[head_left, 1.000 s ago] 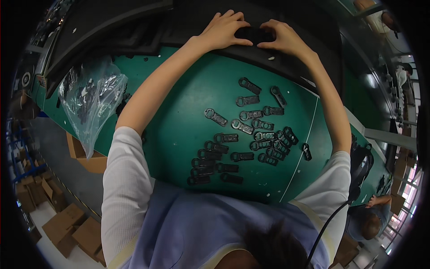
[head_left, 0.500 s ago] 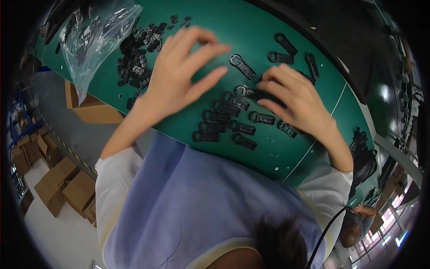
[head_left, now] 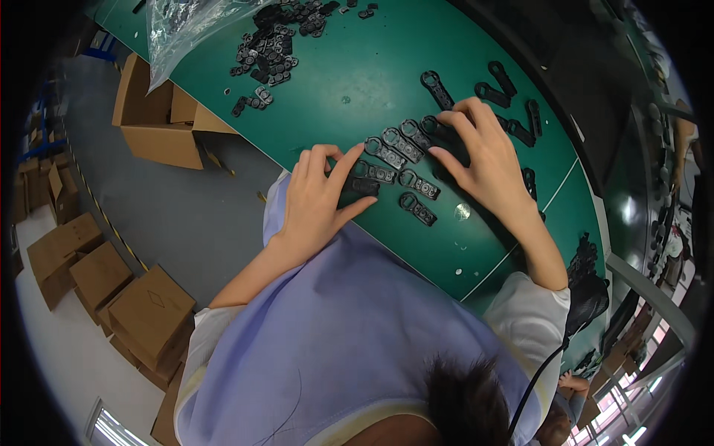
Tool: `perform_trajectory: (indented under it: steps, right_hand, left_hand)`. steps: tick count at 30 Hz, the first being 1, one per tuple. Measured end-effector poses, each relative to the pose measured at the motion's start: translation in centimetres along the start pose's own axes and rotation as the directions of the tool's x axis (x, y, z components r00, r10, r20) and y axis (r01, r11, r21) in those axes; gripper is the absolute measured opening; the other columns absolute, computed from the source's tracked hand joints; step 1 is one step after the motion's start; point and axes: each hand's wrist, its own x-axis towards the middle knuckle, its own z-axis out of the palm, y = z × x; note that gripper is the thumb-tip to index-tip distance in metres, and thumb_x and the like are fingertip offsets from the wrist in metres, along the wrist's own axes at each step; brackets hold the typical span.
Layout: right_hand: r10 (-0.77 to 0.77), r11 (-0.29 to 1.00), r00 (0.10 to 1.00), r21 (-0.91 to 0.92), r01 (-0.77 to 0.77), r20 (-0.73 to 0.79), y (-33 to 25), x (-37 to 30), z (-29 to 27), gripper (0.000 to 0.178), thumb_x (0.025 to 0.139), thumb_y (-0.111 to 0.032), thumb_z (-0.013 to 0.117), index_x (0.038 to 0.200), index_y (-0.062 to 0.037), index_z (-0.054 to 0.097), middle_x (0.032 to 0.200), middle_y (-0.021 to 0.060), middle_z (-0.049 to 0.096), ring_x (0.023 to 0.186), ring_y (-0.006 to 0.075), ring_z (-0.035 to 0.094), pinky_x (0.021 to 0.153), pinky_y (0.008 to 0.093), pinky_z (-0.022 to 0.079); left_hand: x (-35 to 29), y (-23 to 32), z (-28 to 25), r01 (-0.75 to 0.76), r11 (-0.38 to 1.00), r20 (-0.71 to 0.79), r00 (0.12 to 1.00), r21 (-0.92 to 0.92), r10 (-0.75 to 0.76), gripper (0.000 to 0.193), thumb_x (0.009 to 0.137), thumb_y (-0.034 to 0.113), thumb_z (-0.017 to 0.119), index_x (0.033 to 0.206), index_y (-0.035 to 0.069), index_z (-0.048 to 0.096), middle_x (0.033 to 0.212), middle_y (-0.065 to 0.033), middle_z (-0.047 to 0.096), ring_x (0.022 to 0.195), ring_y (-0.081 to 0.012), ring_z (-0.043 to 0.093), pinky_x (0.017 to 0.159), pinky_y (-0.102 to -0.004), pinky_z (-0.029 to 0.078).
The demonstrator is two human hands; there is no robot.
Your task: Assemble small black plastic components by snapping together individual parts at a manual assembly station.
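My left hand (head_left: 316, 197) rests at the near edge of the green table, its index finger and thumb spread around black ring-ended plastic parts. Between them lie a part with a ridged face (head_left: 376, 172) and a darker one (head_left: 364, 186). The left index fingertip is close to the ring of another part (head_left: 385, 153). My right hand (head_left: 480, 152) has its thumb and fingers around a black ring-ended plastic part (head_left: 429, 124), whose body is mostly hidden. Between the hands, similar parts lie slanted side by side. Two more, an upper (head_left: 419, 183) and a lower one (head_left: 418, 209), lie nearer me.
Small black pieces (head_left: 271, 48) lie heaped at the far left, by a clear plastic bag (head_left: 182, 37). More ring-ended parts (head_left: 497, 93) lie beyond my right hand. An open cardboard box (head_left: 160, 123) stands below the table's left edge. Another person's arm (head_left: 576, 383) shows at lower right.
My left hand has come down and toward me, to the parts near the edge. Several parts now lie in a slanted row between my hands. The view has shifted.
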Motion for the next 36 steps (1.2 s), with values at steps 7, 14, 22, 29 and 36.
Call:
perform_trajectory:
  steps: [7,14,22,29,36]
  right_hand:
    - [0.088,0.995,0.995,0.044,-0.085,-0.049,0.1,0.1,1.5,0.040,0.074,-0.017,0.076,0.107,0.0003,0.059,0.097,0.0116,0.053,0.087,0.0293,0.058,0.075,0.0378,0.049]
    - [0.327,0.943,0.935,0.108,-0.314,-0.137,-1.5,2.0,3.0,0.041,0.074,-0.017,0.076,0.107,0.0018,0.060,0.095,0.0124,0.054,0.083,0.0296,0.059,0.074,0.0380,0.049]
    - [0.096,0.995,0.993,-0.023,-0.098,-0.075,0.5,2.3,0.6,0.066,0.072,-0.026,0.078,0.127,-0.0013,0.051,0.114,0.0137,0.052,0.095,0.0295,0.055,0.080,0.0378,0.048]
    - [-0.290,0.882,0.945,-0.341,0.325,0.152,3.3,5.6,2.2,0.086,0.077,-0.052,0.063,0.140,0.0003,0.035,0.118,0.0162,0.048,0.101,0.0279,0.049,0.089,0.0348,0.042]
    - [-0.383,0.831,0.919,-0.398,0.389,0.097,3.5,8.1,4.1,0.078,0.083,-0.054,0.055,0.130,0.0068,0.044,0.108,0.0131,0.050,0.091,0.0247,0.049,0.081,0.0319,0.042]
  left_hand:
    - [3.9,-2.3,-1.1,-0.283,0.959,0.186,0.942,-0.001,0.278,0.076,0.064,0.029,0.080,0.132,0.008,0.052,0.102,-0.0079,0.046,0.089,-0.0245,0.047,0.073,-0.0344,0.042]
    - [11.1,-7.2,-3.9,-0.463,0.885,0.371,0.812,-0.059,0.450,0.077,0.062,0.029,0.080,0.132,0.015,0.053,0.108,-0.0076,0.048,0.094,-0.0245,0.048,0.081,-0.0358,0.041]
    - [8.7,-6.9,-3.3,-0.277,0.959,0.096,0.958,0.057,0.271,0.076,0.068,0.034,0.079,0.133,0.008,0.050,0.122,-0.0129,0.047,0.106,-0.0291,0.046,0.086,-0.0401,0.039]
    - [9.1,-5.5,0.0,-0.184,0.961,-0.027,0.981,0.206,0.194,0.074,0.072,0.038,0.076,0.132,0.006,0.049,0.117,-0.0119,0.048,0.105,-0.0286,0.046,0.085,-0.0394,0.037]
    - [11.6,-7.1,-0.2,-0.378,0.917,0.077,0.925,0.126,0.371,0.065,0.074,0.041,0.073,0.124,0.005,0.053,0.104,-0.0102,0.047,0.096,-0.0263,0.046,0.078,-0.0374,0.035]
